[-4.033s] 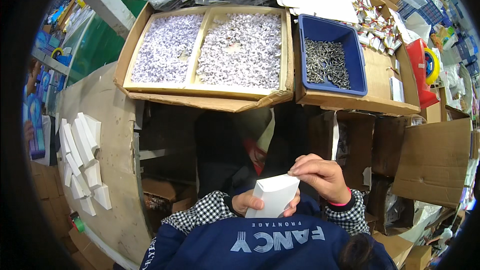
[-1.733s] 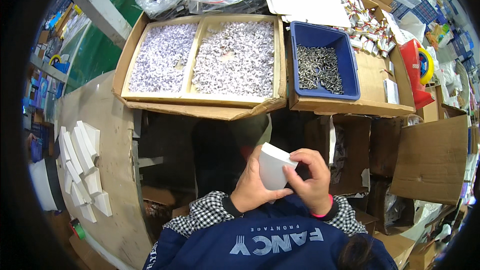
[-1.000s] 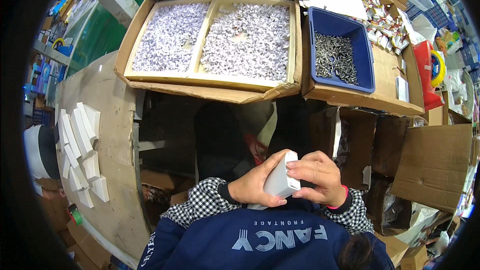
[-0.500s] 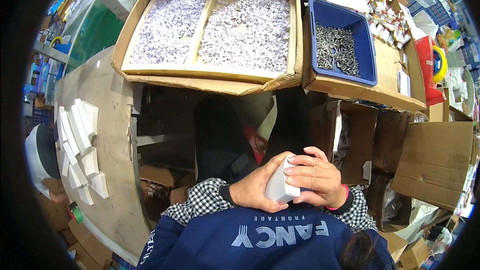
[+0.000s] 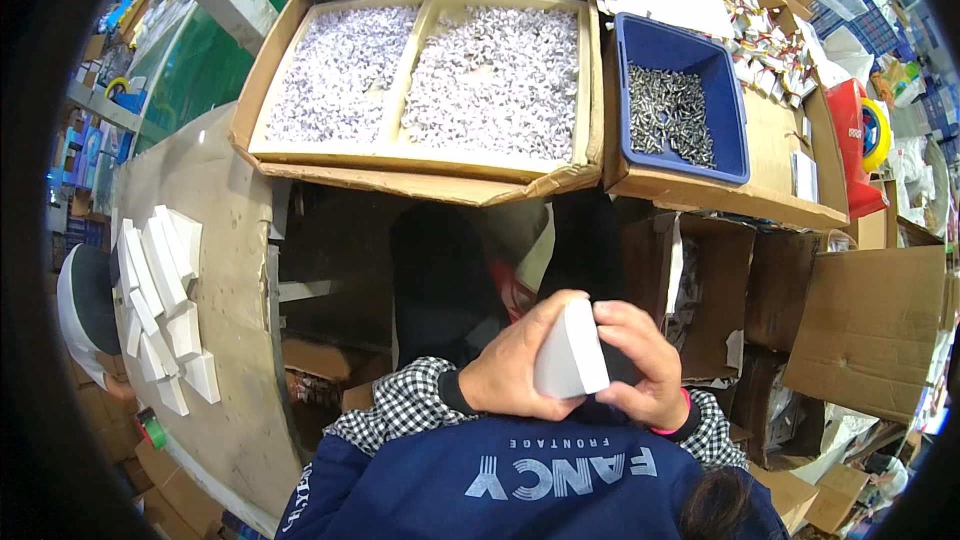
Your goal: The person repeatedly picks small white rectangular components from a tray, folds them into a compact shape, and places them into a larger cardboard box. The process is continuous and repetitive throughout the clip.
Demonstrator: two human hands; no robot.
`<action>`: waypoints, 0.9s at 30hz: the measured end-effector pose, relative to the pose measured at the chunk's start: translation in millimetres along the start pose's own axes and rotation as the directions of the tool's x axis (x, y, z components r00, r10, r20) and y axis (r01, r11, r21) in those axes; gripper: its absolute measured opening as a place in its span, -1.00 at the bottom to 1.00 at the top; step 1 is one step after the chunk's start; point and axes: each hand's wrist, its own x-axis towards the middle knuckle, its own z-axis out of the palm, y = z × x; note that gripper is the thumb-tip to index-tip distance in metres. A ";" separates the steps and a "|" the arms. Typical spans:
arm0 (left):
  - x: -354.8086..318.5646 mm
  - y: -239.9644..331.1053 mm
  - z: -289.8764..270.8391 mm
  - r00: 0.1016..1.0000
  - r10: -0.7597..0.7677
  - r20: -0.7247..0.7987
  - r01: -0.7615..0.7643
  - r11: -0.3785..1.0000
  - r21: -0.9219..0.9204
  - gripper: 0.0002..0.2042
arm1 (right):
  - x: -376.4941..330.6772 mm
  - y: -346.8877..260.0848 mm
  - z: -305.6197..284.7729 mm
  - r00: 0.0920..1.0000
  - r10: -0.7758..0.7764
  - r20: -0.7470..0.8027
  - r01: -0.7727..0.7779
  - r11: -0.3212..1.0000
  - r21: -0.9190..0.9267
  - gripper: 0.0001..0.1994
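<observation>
A small white box (image 5: 572, 358) is held in front of my torso, its narrow end face tilted up. My left hand (image 5: 508, 365) wraps its left side, with the thumb along the lower edge and the fingers behind. My right hand (image 5: 648, 368) is curved about the right side, fingertips at the upper corner and thumb at the lower corner. More white boxes (image 5: 163, 285) lie in a loose pile on the table at the left.
Two cream trays (image 5: 408, 80) of tiny white parts stand ahead in a cardboard box. Beside them is a blue bin (image 5: 735, 90) of small metal pieces. Opened cartons (image 5: 850, 330) stand at the right. Another person (image 5: 88, 305) is beyond the left table (image 5: 235, 270).
My right fingers have drawn back from the box's top to its right edges, baring more of the end face. The left hand keeps its hold. The view has tilted slightly.
</observation>
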 end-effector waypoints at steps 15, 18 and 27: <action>4.7 -5.0 0.7 0.940 0.079 -0.332 0.042 0.939 0.342 -0.13 | 18.4 1.2 21.5 0.953 0.202 -0.226 -0.237 0.962 -0.137 -0.71; -0.6 -8.2 -2.4 0.949 -0.052 -0.311 -0.002 0.985 -0.171 -0.51 | 22.8 8.3 5.3 0.990 0.095 -0.101 -0.105 0.989 -0.103 -0.76; -9.4 -30.4 -0.4 0.955 -0.016 -0.297 -0.054 0.973 -0.226 -0.67 | 14.1 23.1 -2.9 0.983 0.162 0.086 -0.161 0.987 -0.015 -0.76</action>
